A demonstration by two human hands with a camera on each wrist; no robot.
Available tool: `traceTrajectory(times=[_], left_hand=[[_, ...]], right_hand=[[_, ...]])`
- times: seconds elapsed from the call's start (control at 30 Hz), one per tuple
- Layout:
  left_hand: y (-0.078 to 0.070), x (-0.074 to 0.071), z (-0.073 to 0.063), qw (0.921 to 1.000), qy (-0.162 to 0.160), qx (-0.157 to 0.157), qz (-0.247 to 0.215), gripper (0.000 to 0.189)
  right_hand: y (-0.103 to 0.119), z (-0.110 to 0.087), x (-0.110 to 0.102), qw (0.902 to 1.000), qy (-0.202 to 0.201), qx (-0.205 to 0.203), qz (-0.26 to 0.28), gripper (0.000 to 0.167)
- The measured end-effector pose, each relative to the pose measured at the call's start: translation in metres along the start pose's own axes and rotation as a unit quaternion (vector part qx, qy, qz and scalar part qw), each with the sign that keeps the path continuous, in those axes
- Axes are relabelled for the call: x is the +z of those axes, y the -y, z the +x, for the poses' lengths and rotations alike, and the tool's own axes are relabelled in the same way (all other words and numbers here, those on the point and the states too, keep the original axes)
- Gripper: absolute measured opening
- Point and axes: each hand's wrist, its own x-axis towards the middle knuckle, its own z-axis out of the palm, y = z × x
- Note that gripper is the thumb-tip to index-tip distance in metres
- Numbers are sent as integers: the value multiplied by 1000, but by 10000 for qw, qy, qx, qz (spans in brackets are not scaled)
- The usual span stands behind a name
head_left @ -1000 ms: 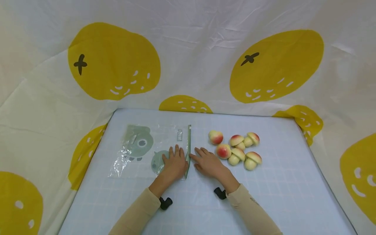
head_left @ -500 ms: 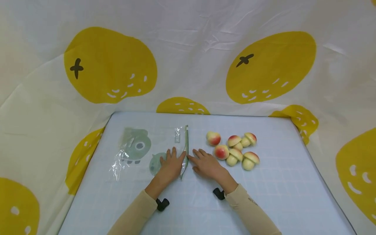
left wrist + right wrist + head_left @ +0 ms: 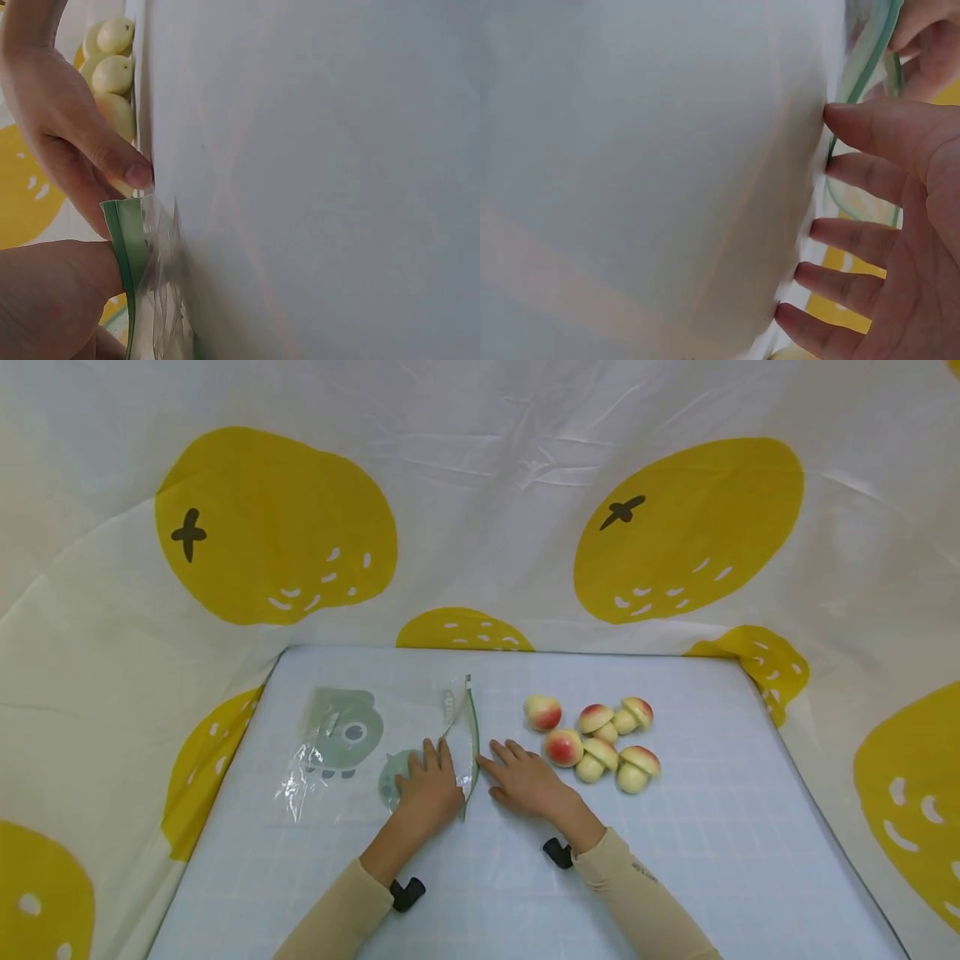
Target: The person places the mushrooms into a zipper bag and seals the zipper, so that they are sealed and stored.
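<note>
A clear zip bag [image 3: 345, 735] with green monster prints and a green-edged mouth lies flat at the left of the table. My left hand [image 3: 429, 789] rests on its upper layer beside the mouth, fingers extended. In the left wrist view the green strip [image 3: 129, 262] stands up in front of part of this hand. The mouth gapes, its two edges apart. My right hand [image 3: 528, 783] lies with spread fingers, fingertips down on the table, thumb and index at the lower green edge [image 3: 866, 71]. Several toy mushrooms [image 3: 596, 720], cream with red caps, sit just beyond it.
A pale blue checked cloth covers the table [image 3: 735, 810]. Behind and beside it hangs a white curtain [image 3: 487, 527] with yellow fruit prints. Black wrist mounts [image 3: 407, 894] show under both wrists.
My left hand has slid left, drawing the bag's upper edge away from the lower one, so the mouth has parted. The right hand stays at the green edge. The mushrooms have not moved.
</note>
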Motion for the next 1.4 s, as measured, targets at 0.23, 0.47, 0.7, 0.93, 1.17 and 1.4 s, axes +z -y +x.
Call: traceTrajectory(times=[0.23,0.47,0.7,0.93,1.17,1.4], left_hand=[[5,-4,-7,9992,-53,-164,-371,98],[9,-3,-12,9998,-184,100,-52,82],[13,-2,-13,9996,-111,-90,230,74],[26,-8,-13,9990,-19,-433,95,85],[36,-10,-16,9981,-259,-493,-248,98],[40,-16,-24,9958,-718,-337,-464,107]], right_hand=[[-1,-1,0,10000,82,46,22,53],[0,0,2,9996,226,160,-17,55],[0,1,4,9994,308,125,14,56],[0,2,2,9987,471,216,-4,59],[-1,3,4,9985,507,221,-28,60],[-2,2,6,9982,549,221,-122,61]])
